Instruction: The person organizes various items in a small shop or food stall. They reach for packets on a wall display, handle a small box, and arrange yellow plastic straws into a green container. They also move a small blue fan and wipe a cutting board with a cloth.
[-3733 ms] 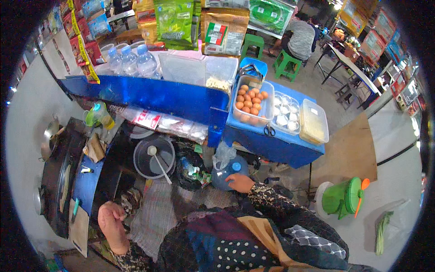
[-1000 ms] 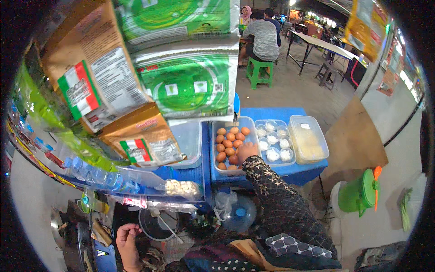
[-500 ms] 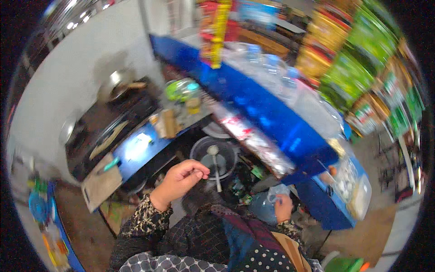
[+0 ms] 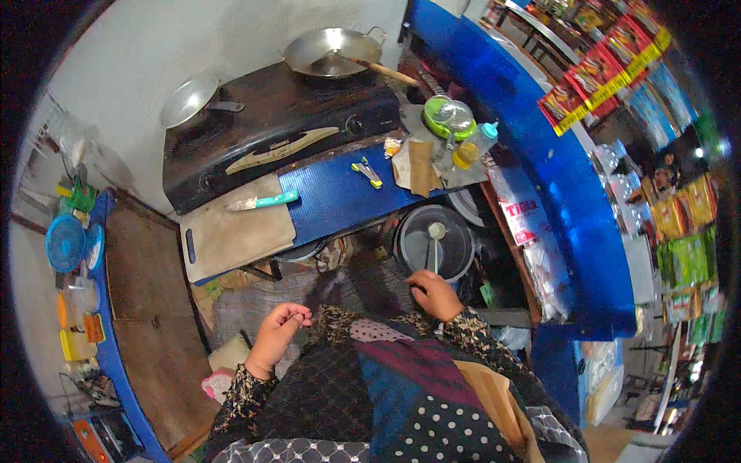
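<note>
My left hand is held low in front of my body, thumb and fingertips pressed together; anything between them is too small or hidden to make out. My right hand is to its right, fingers loosely bent, with a gap at the thumb and nothing seen in it. Just beyond the right hand stands a dark round bucket. A pale ladle leans in it, its handle end hidden behind that hand. Further off, a knife with a turquoise handle lies on a worn cutting board.
A black gas stove carries a wok with a wooden-handled spatula and a small frying pan. Beside it are a green basket and a yellow-filled bottle. A blue counter curves along the right; a brown cabinet is left.
My view has swung to the right, bringing the stove and cutting board closer to the middle. The right hand has come away from a clear plastic bag and moved beside the bucket.
</note>
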### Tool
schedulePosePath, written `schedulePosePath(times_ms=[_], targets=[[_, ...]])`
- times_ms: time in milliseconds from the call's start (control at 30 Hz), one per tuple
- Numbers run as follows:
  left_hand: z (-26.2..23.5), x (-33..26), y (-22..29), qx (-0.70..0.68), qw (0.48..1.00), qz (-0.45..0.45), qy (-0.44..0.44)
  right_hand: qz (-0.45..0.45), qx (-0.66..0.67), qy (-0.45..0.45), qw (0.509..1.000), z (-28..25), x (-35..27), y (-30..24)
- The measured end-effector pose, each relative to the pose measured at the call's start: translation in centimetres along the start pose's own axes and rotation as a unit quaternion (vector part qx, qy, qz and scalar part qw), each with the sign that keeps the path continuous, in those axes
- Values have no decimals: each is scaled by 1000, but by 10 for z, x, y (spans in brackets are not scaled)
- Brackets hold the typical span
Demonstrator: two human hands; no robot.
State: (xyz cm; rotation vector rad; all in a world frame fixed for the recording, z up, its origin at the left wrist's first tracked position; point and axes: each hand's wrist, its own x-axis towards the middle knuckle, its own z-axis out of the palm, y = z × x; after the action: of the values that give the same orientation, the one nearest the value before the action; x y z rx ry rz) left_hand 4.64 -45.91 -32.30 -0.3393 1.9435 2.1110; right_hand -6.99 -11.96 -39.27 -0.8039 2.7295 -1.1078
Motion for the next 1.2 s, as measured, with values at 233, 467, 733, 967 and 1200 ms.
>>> schedulePosePath(times_ms=[233, 467, 733, 967, 1200], targets=[[10, 38, 39, 13, 994, 33, 104, 23, 71, -3, 997, -12, 139, 29], [13, 71, 69, -33, 968, 31, 246, 66, -18, -18, 998, 5, 286, 59], [44, 150, 85, -13, 990, 21, 137, 98, 28, -113, 988, 27, 326, 82], [51, 199, 117, -106, 982, 18, 155, 156, 442, -350, 811, -45, 298, -26], [8, 132, 92, -78, 984, 58, 148, 19, 364, -314, 877, 7, 243, -97]])
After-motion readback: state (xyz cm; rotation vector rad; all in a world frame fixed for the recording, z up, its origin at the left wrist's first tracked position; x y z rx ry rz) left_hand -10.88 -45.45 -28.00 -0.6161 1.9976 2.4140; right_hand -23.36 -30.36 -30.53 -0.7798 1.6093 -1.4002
